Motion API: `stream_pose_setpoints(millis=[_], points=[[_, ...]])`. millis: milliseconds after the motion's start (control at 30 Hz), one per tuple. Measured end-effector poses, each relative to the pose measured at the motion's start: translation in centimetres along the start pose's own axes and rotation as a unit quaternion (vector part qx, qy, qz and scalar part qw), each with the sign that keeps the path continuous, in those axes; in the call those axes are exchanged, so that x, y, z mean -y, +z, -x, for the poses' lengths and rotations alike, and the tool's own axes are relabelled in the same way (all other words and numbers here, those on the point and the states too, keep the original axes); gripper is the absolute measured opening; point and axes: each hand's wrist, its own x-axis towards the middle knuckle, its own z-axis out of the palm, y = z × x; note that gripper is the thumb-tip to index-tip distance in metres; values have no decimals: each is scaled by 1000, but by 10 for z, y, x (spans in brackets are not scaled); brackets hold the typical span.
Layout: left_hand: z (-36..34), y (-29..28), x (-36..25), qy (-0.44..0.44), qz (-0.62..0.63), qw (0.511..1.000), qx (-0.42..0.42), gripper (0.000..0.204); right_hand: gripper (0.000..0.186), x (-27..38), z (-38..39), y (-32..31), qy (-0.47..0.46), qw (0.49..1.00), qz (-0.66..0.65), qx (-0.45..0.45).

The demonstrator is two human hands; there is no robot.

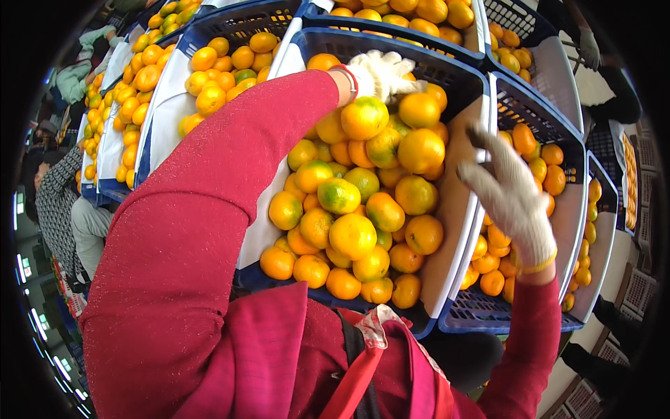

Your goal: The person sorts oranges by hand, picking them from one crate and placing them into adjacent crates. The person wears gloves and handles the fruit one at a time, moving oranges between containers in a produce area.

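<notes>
Where the lower edge begins, one red strap (363, 373) and one black strap (351, 342) lie over the person's crimson top, and two crimson sleeves (188, 209) reach forward. One red band (353, 78) circles the left wrist.

Just ahead stands one blue crate (465, 80) with a pale liner (453, 209) along its sides, heaped with more than thirty orange citrus fruits (353, 236); at least five carry green patches.

The right hand (509, 195), in a white knit glove with a yellow cuff, is a little blurred and hangs by the crate's right side, its fingers spread wide and nothing visible in its grasp. Farther in, the left hand (377, 75), also gloved in white, lies over the far end of the heap, fingers loosely parted; I cannot tell whether it has hold of a fruit underneath.

Two more fruit crates stand to the right, the nearer (460, 320) just beside the central one, the other (574, 321) beyond it. Past the far rim are two others, one straight ahead (391, 29) and one to its right (558, 80). On the left, one lined crate (164, 133) is nearest, with more fruit beyond.

Farther off, one person in a patterned top (59, 181) is at the left, and one co-worker's gloved hand (589, 47) shows at the upper right.
</notes>
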Motion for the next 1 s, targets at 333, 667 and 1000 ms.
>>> stream_pose_setpoints(millis=[333, 667, 1000], points=[[-11, -31, -10, -30, 48, 997, 58, 54, 51, -7, 139, 44, 71, 997, -33, -16], [54, -106, 27, -40, 126, 991, -21, 42, 50, 15, 155, 70, 33, 998, 59, -6], [296, -203, -98, 3, 235, 965, -116, 39, 49, 20, 130, 76, 14, 993, 114, -5]])
